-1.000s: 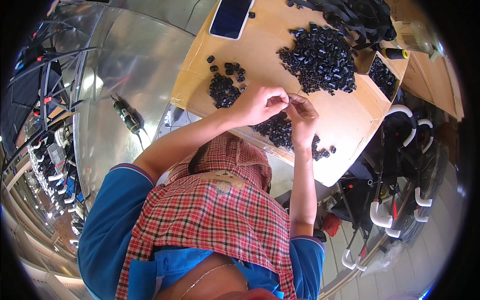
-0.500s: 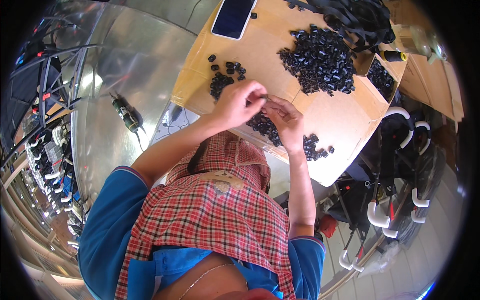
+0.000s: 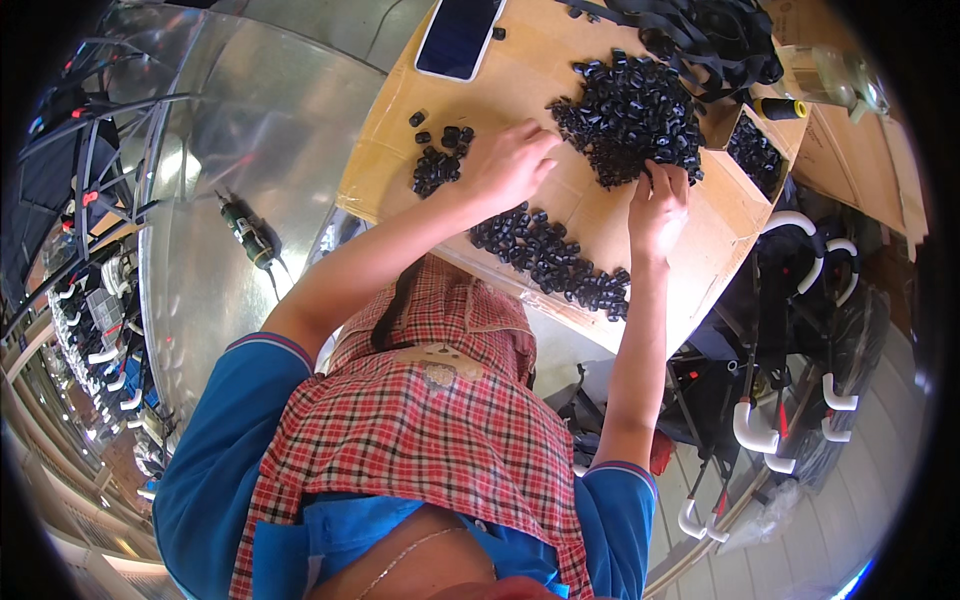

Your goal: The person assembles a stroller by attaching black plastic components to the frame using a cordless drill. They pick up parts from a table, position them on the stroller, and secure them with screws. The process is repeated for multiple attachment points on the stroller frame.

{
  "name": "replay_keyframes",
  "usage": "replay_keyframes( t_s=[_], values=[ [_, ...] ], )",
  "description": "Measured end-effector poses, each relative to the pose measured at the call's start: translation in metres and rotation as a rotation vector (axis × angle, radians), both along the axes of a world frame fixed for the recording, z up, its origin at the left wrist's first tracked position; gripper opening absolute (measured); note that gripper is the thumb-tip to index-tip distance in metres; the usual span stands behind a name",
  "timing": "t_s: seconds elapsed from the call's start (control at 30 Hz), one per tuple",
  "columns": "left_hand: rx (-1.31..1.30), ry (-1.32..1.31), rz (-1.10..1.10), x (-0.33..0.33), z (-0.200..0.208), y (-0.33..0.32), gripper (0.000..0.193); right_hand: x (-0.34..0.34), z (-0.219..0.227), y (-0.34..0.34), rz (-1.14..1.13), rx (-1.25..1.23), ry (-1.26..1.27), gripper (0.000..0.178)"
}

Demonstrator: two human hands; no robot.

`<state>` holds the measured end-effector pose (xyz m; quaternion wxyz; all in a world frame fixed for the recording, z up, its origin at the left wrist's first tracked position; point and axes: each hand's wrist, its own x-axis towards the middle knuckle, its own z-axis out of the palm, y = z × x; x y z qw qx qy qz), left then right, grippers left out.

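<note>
A large pile of small black plastic pieces (image 3: 640, 110) lies on the cardboard-covered table (image 3: 400, 180). My right hand (image 3: 660, 205) is at the near right edge of this pile, its fingers pinched together at the pieces; what is between the fingertips is hidden. To the left, my left hand (image 3: 515, 165) hovers above the cardboard, fingers loosely bent and apart, just short of the pile, with nothing visible in it. Along the near table edge runs a band of black pieces (image 3: 540, 250). A smaller cluster of black pieces (image 3: 435, 170) sits left of my left hand.
A phone (image 3: 460, 38) lies at the far left of the cardboard. Black straps (image 3: 710, 45), a thread spool (image 3: 780, 108) and a box of black pieces (image 3: 755, 158) are at the far right. A power screwdriver (image 3: 245, 232) rests on the metal table. Frames with white curved handles (image 3: 755, 430) stand at right.
My hands, together over the near pieces before, have separated. The right hand has moved right and away to the large pile; the left has moved slightly right and away.
</note>
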<state>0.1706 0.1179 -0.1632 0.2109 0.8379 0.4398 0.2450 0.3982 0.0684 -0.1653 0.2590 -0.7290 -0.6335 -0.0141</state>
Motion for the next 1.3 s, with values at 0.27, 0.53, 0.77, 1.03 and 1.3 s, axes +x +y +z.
replay_keyframes(
  t_s=[0.27,0.53,0.77,1.03,1.3],
  values=[
    [0.079,0.154,0.034,0.043,-0.009,0.011,0.009,-0.009,0.008,-0.011,-0.048,0.038,0.189,0.010],
    [-0.361,-0.421,-0.120,0.023,0.024,-0.016,0.006,-0.047,0.011,-0.045,-0.103,-0.166,1.052,0.024],
    [-0.620,-0.520,-0.161,-0.007,0.038,-0.036,0.005,-0.068,0.031,-0.047,-0.052,-0.422,1.641,0.023],
    [-0.362,-0.429,0.046,-0.028,0.037,-0.053,0.022,-0.086,0.030,-0.047,0.078,-0.543,1.888,0.029],
    [-0.161,-0.264,0.271,-0.081,0.031,-0.019,0.013,-0.088,0.034,-0.009,0.230,-0.232,0.796,0.033]
  ],
)
